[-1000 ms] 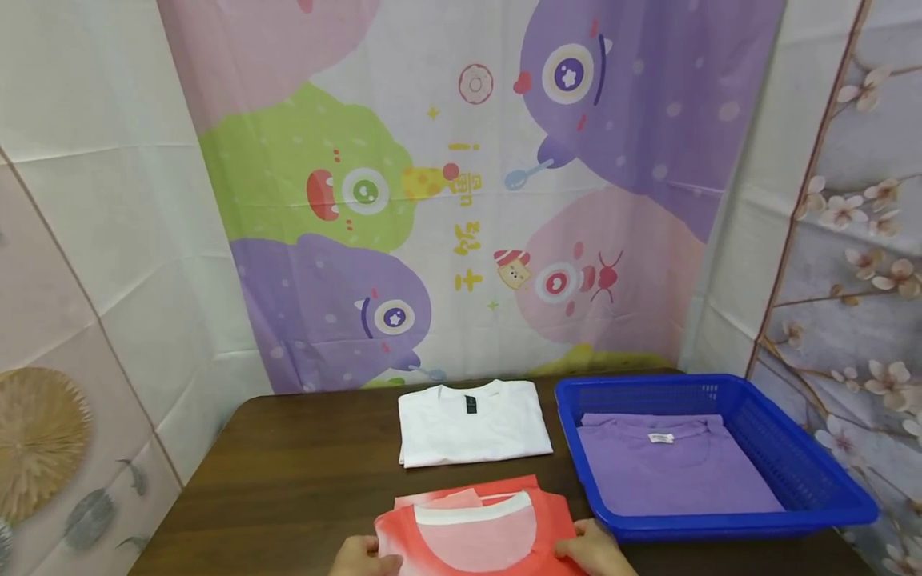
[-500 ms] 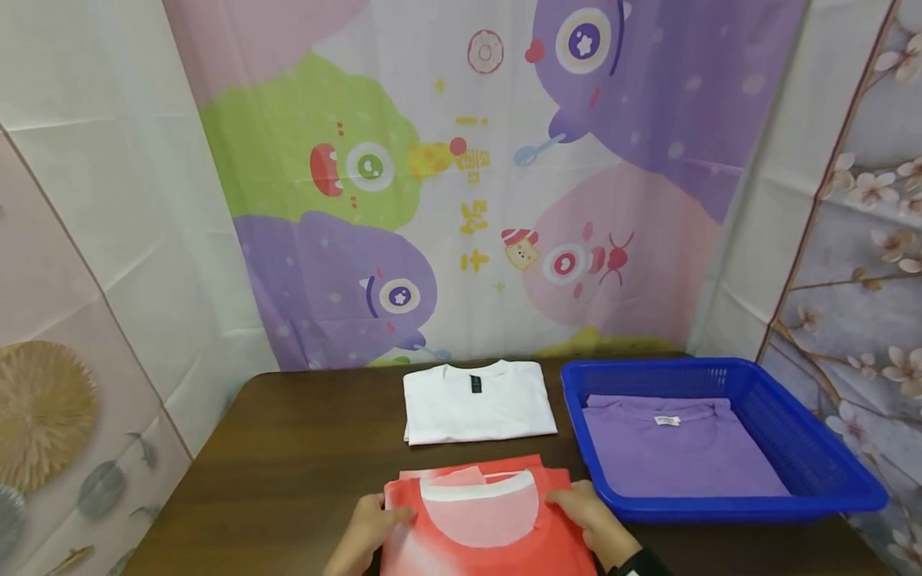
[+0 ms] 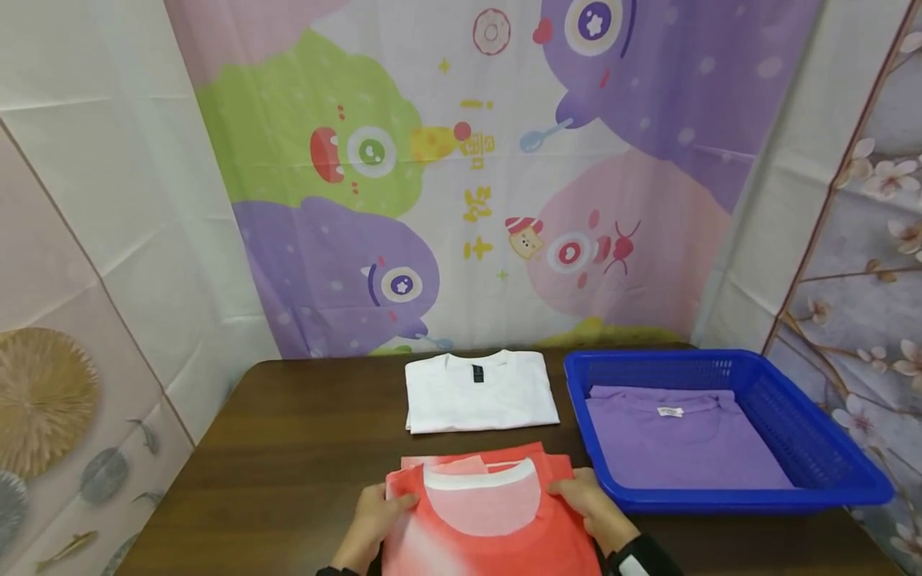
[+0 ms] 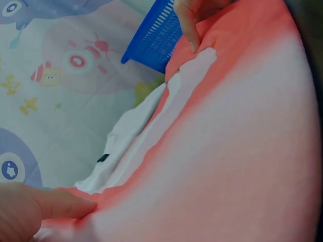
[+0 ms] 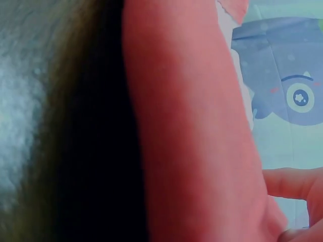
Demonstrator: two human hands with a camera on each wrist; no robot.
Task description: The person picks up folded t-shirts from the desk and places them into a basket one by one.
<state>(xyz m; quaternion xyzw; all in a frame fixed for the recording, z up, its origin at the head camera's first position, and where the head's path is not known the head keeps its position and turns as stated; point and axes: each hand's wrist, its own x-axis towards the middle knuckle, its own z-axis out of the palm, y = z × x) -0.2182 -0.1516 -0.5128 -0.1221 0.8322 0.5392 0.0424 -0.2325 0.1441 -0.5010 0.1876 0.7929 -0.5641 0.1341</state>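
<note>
A folded red T-shirt [image 3: 497, 556] with a white neckband and pale pink patches is at the front middle of the head view. My left hand [image 3: 378, 512] pinches its left shoulder edge, thumb on top. On the opposite side, my right hand [image 3: 591, 508] grips the right shoulder edge the same way. The left wrist view shows the left thumb pressing the red cloth [image 4: 227, 136] near the neckband. In the right wrist view, the right thumb and a finger [image 5: 287, 182] meet the shirt's edge. Fingers beneath the cloth are hidden.
Behind the red shirt, a folded white T-shirt [image 3: 479, 404] lies on the dark wooden table [image 3: 288, 448]. To the right stands a blue plastic basket [image 3: 720, 502] holding a folded purple T-shirt [image 3: 684, 448]. A cartoon-print curtain [image 3: 346, 296] hangs behind the table.
The head view has tilted down, so the scene sits higher and more of the red T-shirt and both hands shows. Both hands keep their grip, slightly nearer the neckband's level.
</note>
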